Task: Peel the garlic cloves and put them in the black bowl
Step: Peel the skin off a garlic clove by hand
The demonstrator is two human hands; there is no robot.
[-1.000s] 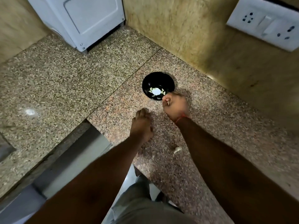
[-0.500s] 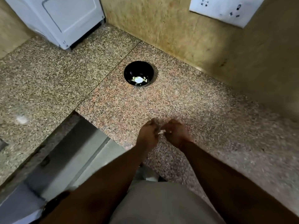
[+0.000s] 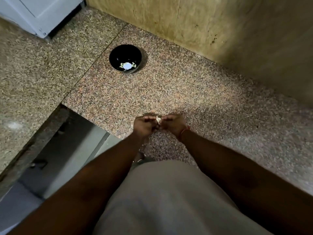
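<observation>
A speckled stone worktop [image 3: 194, 92] fills the middle of the frame, and a yellowish wall [image 3: 211, 26] stands behind it at the top. A white box-like appliance [image 3: 33, 12] sits in the upper left corner. The black bowl [image 3: 125, 58] rests on the worktop above the middle of the frame, well apart from the hands. It is round, smooth and shiny, and a few pale peeled pieces lie at its bottom beside a bright spot of light. Lower down, near the worktop's edge, the left hand [image 3: 144, 125] and the right hand [image 3: 172, 124] meet. Both have their fingers curled in a grip, pinching one small garlic clove [image 3: 158, 119] between them. The clove looks pale and papery. It is probably held from both sides so the fingers can pull the thin dry skin off it. The bowl likely waits close enough for a short reach once the clove is bare. A thin red thread [image 3: 184, 131] circles the right wrist.
</observation>
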